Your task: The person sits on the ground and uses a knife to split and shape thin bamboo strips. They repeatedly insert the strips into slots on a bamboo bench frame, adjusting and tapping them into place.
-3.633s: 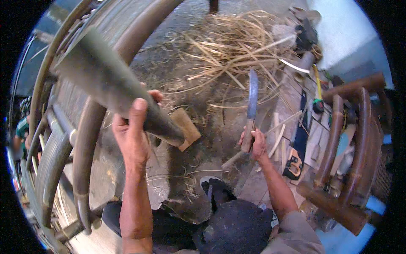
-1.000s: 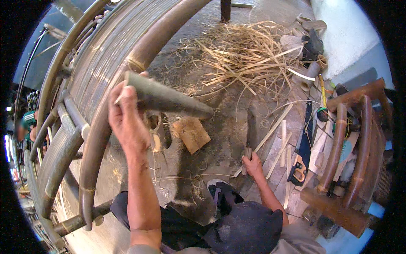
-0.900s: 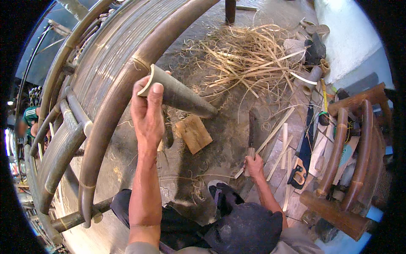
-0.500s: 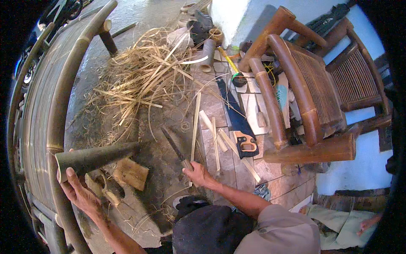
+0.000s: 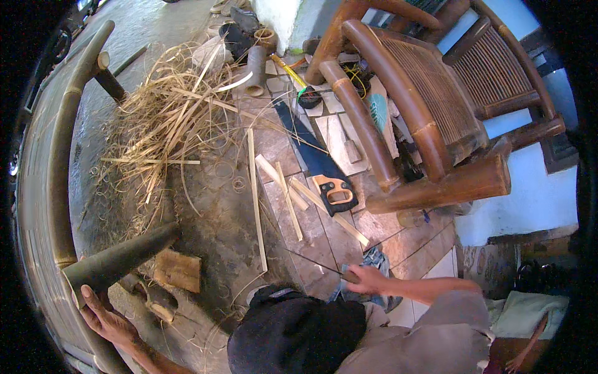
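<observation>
Bracing a tapered bamboo piece (image 5: 121, 262) at near left, the left hand (image 5: 103, 318) keeps fingers wrapped on its butt, probably steadying it. Right hand (image 5: 367, 280) hangs low, grip unclear, near the saw (image 5: 317, 162).

Your left hand (image 5: 106, 318) grips the wide end of a dark tapered bamboo piece (image 5: 121, 258), its pointed tip aimed up-right over the dirty floor. A small flat wooden block (image 5: 177, 270) lies just beside it. Your right hand (image 5: 367, 280) is closed around a thin handle, low over the tiled floor (image 5: 293, 215); the rest of the tool is hidden. A handsaw with an orange-and-black handle (image 5: 321, 165) lies on the tiles among pale split bamboo strips (image 5: 286, 199). A heap of straw-coloured bamboo shavings (image 5: 165, 121) lies upper left. A brown bamboo chair (image 5: 417, 106) stands upper right, and a curved bamboo frame (image 5: 59, 181) runs along the left.
</observation>
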The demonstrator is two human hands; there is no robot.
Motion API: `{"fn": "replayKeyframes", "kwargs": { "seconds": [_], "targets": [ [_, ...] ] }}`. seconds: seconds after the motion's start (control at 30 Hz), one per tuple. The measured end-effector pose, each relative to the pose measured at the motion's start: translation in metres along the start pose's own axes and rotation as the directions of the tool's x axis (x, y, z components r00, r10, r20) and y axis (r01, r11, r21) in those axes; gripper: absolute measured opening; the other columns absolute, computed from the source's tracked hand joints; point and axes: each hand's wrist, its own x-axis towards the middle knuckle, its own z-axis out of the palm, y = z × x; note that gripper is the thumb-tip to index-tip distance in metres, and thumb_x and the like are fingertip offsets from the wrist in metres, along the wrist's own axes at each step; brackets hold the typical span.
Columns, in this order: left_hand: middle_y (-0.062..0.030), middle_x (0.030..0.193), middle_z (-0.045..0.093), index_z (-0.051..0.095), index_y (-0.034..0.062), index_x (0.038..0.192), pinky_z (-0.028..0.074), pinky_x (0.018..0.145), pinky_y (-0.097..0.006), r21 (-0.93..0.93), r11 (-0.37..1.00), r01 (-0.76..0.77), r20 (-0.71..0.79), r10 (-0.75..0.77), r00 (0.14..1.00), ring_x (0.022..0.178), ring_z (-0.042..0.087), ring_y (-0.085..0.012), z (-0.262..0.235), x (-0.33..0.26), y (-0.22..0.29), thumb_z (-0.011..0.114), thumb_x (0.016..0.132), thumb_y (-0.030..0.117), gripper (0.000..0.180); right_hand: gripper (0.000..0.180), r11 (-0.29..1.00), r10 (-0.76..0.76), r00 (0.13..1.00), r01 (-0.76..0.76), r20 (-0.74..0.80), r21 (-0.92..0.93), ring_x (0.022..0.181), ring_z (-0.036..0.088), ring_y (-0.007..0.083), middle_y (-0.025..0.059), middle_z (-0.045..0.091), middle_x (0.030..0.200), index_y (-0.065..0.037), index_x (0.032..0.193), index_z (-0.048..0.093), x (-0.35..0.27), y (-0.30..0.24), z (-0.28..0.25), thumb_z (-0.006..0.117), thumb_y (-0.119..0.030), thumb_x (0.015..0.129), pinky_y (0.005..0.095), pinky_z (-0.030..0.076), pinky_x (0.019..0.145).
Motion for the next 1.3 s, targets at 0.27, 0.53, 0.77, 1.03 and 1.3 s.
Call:
{"fn": "replayKeyframes", "kwargs": {
  "seconds": [0.27, 0.53, 0.77, 1.03, 1.3],
  "targets": [
    [-0.0111, 0.126, 0.064, 0.059, 0.0035, 0.132, 0.044, 0.103, -0.037, 0.117, 0.988, -0.103, -0.014, 0.106, 0.994, 0.117, 0.058, -0.0243, 0.052, -0.012, 0.031, 0.067, 0.097, 0.021, 0.040, 0.035, 0.991, -0.038, 0.976, 0.065, -0.215, 0.117, 0.071, 0.064, 0.0265, 0.0137, 0.063, 0.077, -0.002, 0.108, 0.059, 0.048, -0.069, 0.005, 0.072, -0.028, 0.087, 0.0407, 0.051, 0.065],
    [0.0001, 0.100, 0.063, 0.059, 0.0021, 0.124, 0.046, 0.081, -0.025, -0.093, 0.994, -0.061, 0.244, 0.083, 0.966, 0.092, 0.055, -0.0080, 0.103, -0.027, 0.087, 0.065, 0.101, 0.022, 0.030, 0.047, 0.652, -0.593, 0.725, 0.687, -0.350, 0.320, 0.073, 0.069, 0.0248, 0.0139, 0.068, 0.082, 0.000, 0.132, 0.053, 0.118, -0.331, -0.060, 0.066, -0.028, 0.096, 0.0376, 0.053, 0.068],
    [-0.0124, 0.107, 0.070, 0.060, -0.0009, 0.125, 0.050, 0.085, -0.031, 0.066, 0.974, -0.216, 0.293, 0.188, 0.937, 0.096, 0.063, -0.0157, 0.109, -0.038, 0.099, 0.053, 0.107, 0.029, 0.036, 0.044, 0.480, -0.781, 0.559, 0.822, -0.277, 0.307, 0.079, 0.072, 0.0286, 0.0170, 0.070, 0.089, 0.002, 0.132, 0.052, 0.089, -0.424, -0.097, 0.063, -0.027, 0.100, 0.0391, 0.055, 0.071],
    [-0.0121, 0.087, 0.070, 0.062, 0.0011, 0.125, 0.051, 0.070, -0.033, 0.097, 0.971, -0.219, 0.324, 0.177, 0.929, 0.074, 0.063, -0.0162, 0.107, -0.043, 0.100, 0.052, 0.107, 0.030, 0.035, 0.046, 0.430, -0.846, 0.464, 0.885, -0.264, 0.178, 0.087, 0.071, 0.0422, 0.0235, 0.070, 0.094, 0.004, 0.132, 0.051, 0.085, -0.430, -0.088, 0.062, -0.025, 0.098, 0.0449, 0.056, 0.073],
    [-0.0050, 0.073, 0.062, 0.065, 0.0035, 0.128, 0.046, 0.061, -0.029, 0.077, 0.983, -0.165, 0.295, 0.136, 0.946, 0.066, 0.054, -0.0086, 0.108, -0.045, 0.098, 0.053, 0.105, 0.025, 0.033, 0.052, 0.390, -0.877, 0.368, 0.921, -0.310, -0.008, 0.086, 0.071, 0.0433, 0.0275, 0.069, 0.098, 0.004, 0.135, 0.049, 0.090, -0.427, -0.078, 0.065, -0.025, 0.095, 0.0476, 0.058, 0.071]
  ]
}}
